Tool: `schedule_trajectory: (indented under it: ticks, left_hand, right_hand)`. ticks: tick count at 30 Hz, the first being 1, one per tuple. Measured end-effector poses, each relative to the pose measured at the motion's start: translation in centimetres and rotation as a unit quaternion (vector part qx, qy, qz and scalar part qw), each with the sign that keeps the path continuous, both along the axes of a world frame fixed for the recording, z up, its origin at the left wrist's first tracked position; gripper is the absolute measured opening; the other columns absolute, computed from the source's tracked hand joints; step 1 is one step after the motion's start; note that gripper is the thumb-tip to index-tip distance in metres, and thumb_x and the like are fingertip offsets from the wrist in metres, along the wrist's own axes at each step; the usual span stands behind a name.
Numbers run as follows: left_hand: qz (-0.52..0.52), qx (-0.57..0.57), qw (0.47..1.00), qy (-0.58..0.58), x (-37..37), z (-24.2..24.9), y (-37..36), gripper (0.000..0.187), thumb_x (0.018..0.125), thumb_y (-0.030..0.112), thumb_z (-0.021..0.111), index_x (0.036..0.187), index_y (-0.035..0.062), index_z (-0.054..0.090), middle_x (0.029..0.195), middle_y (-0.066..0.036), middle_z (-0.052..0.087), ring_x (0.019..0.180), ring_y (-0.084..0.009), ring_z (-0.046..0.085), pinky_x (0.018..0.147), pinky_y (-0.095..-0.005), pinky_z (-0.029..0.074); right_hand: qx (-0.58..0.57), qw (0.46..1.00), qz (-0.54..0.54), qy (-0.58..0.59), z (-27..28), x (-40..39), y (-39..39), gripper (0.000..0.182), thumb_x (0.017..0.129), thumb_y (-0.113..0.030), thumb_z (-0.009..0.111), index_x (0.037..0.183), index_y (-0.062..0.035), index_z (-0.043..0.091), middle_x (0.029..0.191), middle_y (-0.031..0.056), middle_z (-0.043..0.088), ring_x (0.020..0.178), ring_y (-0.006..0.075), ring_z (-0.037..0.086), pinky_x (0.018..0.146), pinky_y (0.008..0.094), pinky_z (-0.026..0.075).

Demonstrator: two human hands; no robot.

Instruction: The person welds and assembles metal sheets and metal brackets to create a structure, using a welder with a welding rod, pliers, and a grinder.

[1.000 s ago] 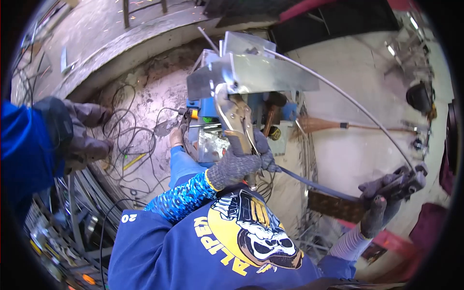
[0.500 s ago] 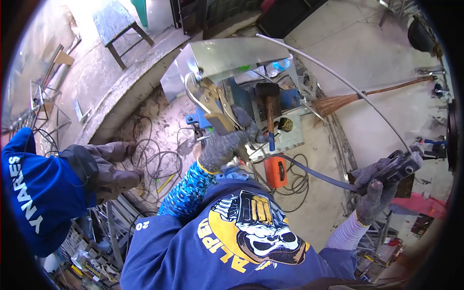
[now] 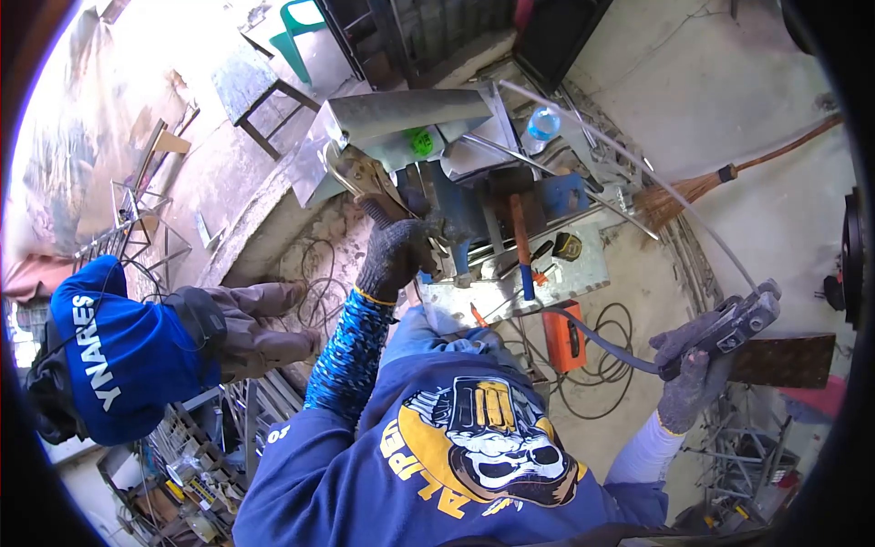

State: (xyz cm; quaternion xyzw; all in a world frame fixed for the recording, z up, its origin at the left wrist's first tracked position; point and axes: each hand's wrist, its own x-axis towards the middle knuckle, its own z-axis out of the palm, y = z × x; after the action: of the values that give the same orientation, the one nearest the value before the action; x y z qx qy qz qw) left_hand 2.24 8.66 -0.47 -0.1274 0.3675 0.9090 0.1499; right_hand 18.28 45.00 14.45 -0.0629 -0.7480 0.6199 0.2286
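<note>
My left hand (image 3: 397, 255), in a dark knit glove, is closed round the handles of locking pliers (image 3: 363, 175). Their jaws grip the near left corner of a bent sheet-metal piece (image 3: 410, 108), beside and above a blue bench vise (image 3: 447, 205). Off to the right, my gloved right hand (image 3: 688, 383) is wrapped round a welding electrode holder (image 3: 736, 326). From its jaws a long, thin welding rod (image 3: 670, 187) reaches up and left, its far end near the right edge of the sheet metal. A grey cable (image 3: 597, 333) trails from the holder.
A hammer (image 3: 521, 232) leans by the vise, near a tape measure (image 3: 567, 246). An orange box (image 3: 563, 337) and coiled cable lie on the floor. A bottle (image 3: 544, 123) and broom (image 3: 679, 196) are beyond. Another person (image 3: 137, 337) is at left; a stool (image 3: 246, 82) stands behind.
The view has shifted. The sheet metal has moved left relative to the vise with the pliers on it, showing more of the bottle. The right hand still holds the electrode holder.
</note>
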Motion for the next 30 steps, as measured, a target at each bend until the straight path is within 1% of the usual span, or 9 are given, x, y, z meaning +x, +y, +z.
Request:
schedule_trajectory:
  ticks: [3, 6, 9, 11, 16, 19, 21, 24, 30]
  left_hand:
    - [-0.010, 0.008, 0.997, 0.072, 0.1, -0.6, 0.3, 0.041, 0.075, 0.004, 0.067, 0.113, 0.0044, 0.051, 0.098, -0.006, 0.054, 0.087, -0.0197, 0.058, 0.077, -0.0330, 0.051]
    - [-0.039, 0.040, 0.994, 0.094, -0.3, -0.2, -0.1, 0.040, 0.075, 0.004, 0.068, 0.111, 0.0038, 0.052, 0.096, -0.007, 0.057, 0.090, -0.0223, 0.061, 0.078, -0.0365, 0.052]
    - [-0.047, -0.066, 0.993, 0.083, -0.3, -5.0, -1.4, 0.037, 0.075, 0.003, 0.069, 0.109, 0.0032, 0.052, 0.094, -0.010, 0.061, 0.089, -0.0257, 0.064, 0.076, -0.0397, 0.055]
    - [-0.062, -0.052, 0.995, 0.053, -0.8, -1.3, -0.3, 0.034, 0.077, 0.003, 0.070, 0.107, 0.0030, 0.053, 0.093, -0.013, 0.063, 0.083, -0.0266, 0.066, 0.071, -0.0388, 0.057]
    - [-0.024, -0.139, 0.987, 0.078, -1.5, -4.0, 0.0, 0.036, 0.076, -0.006, 0.067, 0.105, 0.0030, 0.048, 0.087, -0.011, 0.061, 0.078, -0.0277, 0.068, 0.069, -0.0386, 0.059]
    - [-0.050, -0.056, 0.995, 0.060, -1.5, -5.8, -0.5, 0.028, 0.077, -0.001, 0.067, 0.099, 0.0033, 0.051, 0.086, -0.010, 0.060, 0.079, -0.0242, 0.067, 0.071, -0.0394, 0.058]
    - [-0.052, -0.152, 0.986, 0.045, -1.0, -5.5, -1.0, 0.022, 0.077, 0.004, 0.068, 0.093, 0.0039, 0.053, 0.086, -0.009, 0.060, 0.078, -0.0208, 0.064, 0.072, -0.0377, 0.057]
    - [-0.066, -0.077, 0.995, -0.006, -0.2, -5.5, -1.5, 0.022, 0.076, 0.005, 0.068, 0.093, 0.0046, 0.054, 0.087, -0.008, 0.060, 0.078, -0.0196, 0.062, 0.073, -0.0355, 0.055]
    - [-0.067, -0.110, 0.991, 0.038, 1.8, -7.3, -0.7, 0.031, 0.077, 0.004, 0.071, 0.101, 0.0064, 0.051, 0.088, -0.008, 0.060, 0.079, -0.0201, 0.064, 0.075, -0.0358, 0.054]
  right_hand:
    - [-0.067, 0.995, -0.069, -0.006, -1.7, 0.9, 0.6, 0.055, 0.089, -0.030, 0.069, 0.123, 0.0057, 0.046, 0.087, 0.0126, 0.061, 0.059, 0.0218, 0.059, 0.062, 0.0447, 0.056]
    - [-0.093, 0.995, -0.044, -0.003, -1.8, 0.8, -0.6, 0.054, 0.089, -0.026, 0.068, 0.126, 0.0051, 0.044, 0.094, 0.0142, 0.062, 0.063, 0.0239, 0.061, 0.062, 0.0463, 0.055]
    - [-0.050, 0.998, -0.035, -0.008, -1.3, 0.0, -3.0, 0.056, 0.089, -0.027, 0.067, 0.128, 0.0046, 0.042, 0.090, 0.0146, 0.062, 0.058, 0.0233, 0.060, 0.059, 0.0432, 0.055]
    - [-0.013, 0.998, -0.063, -0.022, -0.9, -0.9, -4.6, 0.057, 0.089, -0.032, 0.065, 0.126, 0.0052, 0.042, 0.077, 0.0129, 0.059, 0.050, 0.0202, 0.056, 0.055, 0.0398, 0.054]
    - [0.065, 0.994, -0.085, -0.031, 0.6, -2.4, -8.4, 0.055, 0.091, -0.040, 0.061, 0.119, 0.0051, 0.046, 0.064, 0.0059, 0.054, 0.050, 0.0142, 0.052, 0.056, 0.0355, 0.052]
    - [0.082, 0.987, -0.127, -0.058, 1.5, -3.0, -9.8, 0.056, 0.090, -0.044, 0.062, 0.119, 0.0020, 0.046, 0.065, 0.0046, 0.054, 0.049, 0.0136, 0.051, 0.056, 0.0358, 0.051]
    - [0.094, 0.988, -0.099, -0.070, 1.5, -3.4, -9.9, 0.057, 0.090, -0.046, 0.062, 0.117, 0.0019, 0.046, 0.064, 0.0040, 0.054, 0.048, 0.0133, 0.051, 0.056, 0.0356, 0.051]
    - [0.108, 0.989, -0.063, -0.083, 1.8, -4.9, -11.2, 0.060, 0.088, -0.050, 0.063, 0.113, 0.0019, 0.046, 0.063, 0.0029, 0.054, 0.048, 0.0128, 0.051, 0.055, 0.0348, 0.052]
    - [0.100, 0.985, 0.012, -0.137, -0.2, -6.0, -13.4, 0.060, 0.086, -0.051, 0.067, 0.109, 0.0008, 0.047, 0.064, 0.0035, 0.055, 0.050, 0.0128, 0.053, 0.054, 0.0322, 0.052]
